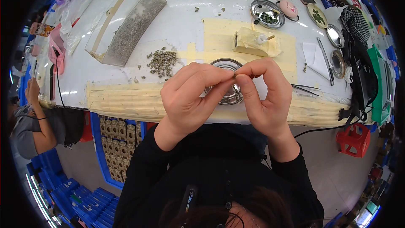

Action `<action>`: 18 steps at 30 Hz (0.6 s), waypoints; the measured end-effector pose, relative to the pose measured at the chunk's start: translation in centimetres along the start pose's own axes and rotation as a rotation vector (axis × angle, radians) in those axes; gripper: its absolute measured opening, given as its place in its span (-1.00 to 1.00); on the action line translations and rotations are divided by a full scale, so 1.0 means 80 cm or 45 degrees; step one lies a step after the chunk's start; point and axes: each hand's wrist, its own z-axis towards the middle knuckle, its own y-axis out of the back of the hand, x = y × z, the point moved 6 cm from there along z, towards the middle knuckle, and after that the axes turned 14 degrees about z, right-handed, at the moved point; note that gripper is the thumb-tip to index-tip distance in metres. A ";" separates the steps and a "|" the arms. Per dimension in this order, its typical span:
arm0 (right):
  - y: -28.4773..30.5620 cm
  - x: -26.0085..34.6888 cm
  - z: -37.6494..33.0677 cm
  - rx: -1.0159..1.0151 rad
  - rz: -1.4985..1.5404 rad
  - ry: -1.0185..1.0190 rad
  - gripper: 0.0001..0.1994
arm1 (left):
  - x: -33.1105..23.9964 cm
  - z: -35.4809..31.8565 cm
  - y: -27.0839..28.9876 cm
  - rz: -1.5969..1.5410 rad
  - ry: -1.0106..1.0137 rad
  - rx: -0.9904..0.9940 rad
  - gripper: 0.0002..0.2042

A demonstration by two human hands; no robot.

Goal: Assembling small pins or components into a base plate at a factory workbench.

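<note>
My left hand (pixel 190 95) and my right hand (pixel 263 97) meet above a round metal dish (pixel 225 64) near the table's front edge. Both pinch at one tiny metal part (pixel 234 76), mostly hidden between the fingertips; its exact kind is too small to make out. The dish holds a few small pieces, and my hands cover much of it. Left of my left hand lies a loose heap of small metal parts (pixel 162 62). Beyond my right hand stands a block wrapped in cream tape (pixel 252 42) with a white nozzle-like piece on top.
A clear bin (pixel 137 25) full of small grey parts stands at the left. Tweezers (pixel 306 88) lie right of my right hand. Farther right are a pen (pixel 325 59) and a steel plate with dark green pieces (pixel 268 13). A person (pixel 36 122) sits at the far left.
</note>
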 end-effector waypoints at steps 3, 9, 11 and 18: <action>0.001 0.000 0.000 -0.017 -0.036 0.011 -0.90 | 0.007 -0.002 -0.004 -0.168 0.185 0.095 -0.80; 0.002 0.009 0.001 0.059 -0.253 0.244 -0.87 | 0.016 -0.006 -0.008 -0.295 0.339 0.236 -0.82; 0.002 0.011 0.000 0.116 -0.272 0.229 -0.88 | 0.014 -0.005 -0.006 -0.277 0.313 0.235 -0.82; 0.005 0.006 0.001 0.014 -0.114 0.128 -0.89 | 0.016 -0.008 -0.003 -0.291 0.256 0.159 -0.83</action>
